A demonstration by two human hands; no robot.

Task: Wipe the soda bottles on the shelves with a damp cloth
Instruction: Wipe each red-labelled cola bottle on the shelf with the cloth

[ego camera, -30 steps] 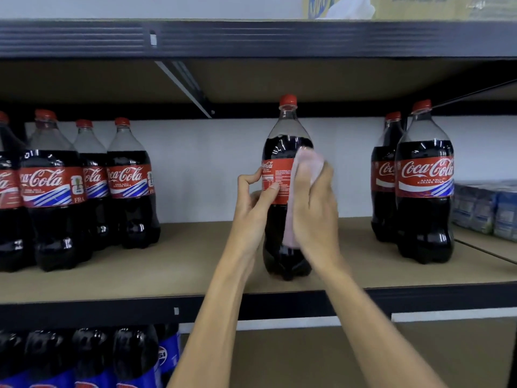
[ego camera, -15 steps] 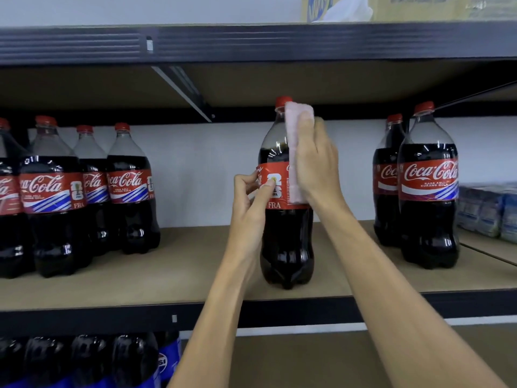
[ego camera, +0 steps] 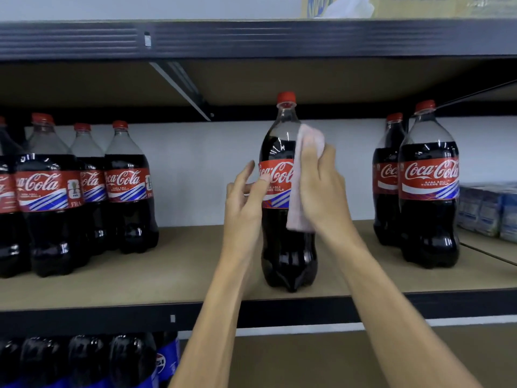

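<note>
A: Your right hand [ego camera: 321,189]: fingers curled round the pink cloth [ego camera: 307,141], pressing it on the right flank of the middle bottle [ego camera: 288,247].
B: Other one?
A: Your left hand [ego camera: 246,197]: fingers spread loose, tips touching the label's left edge.
B: Bottle position?
A: Upright, near the front lip of the shelf [ego camera: 181,275], alone. Bare board on both sides, wide gaps to the neighbours. Some headroom under the upper shelf [ego camera: 251,37].
B: Counts?
A: One cloth. Left group [ego camera: 50,219]: four bottles, a fifth cut by the frame. Right pair [ego camera: 428,219]: two, one behind the other. Pepsi bottles [ego camera: 134,359] below are cropped, can't count. Blue packs [ego camera: 486,208] far right are blurred.
</note>
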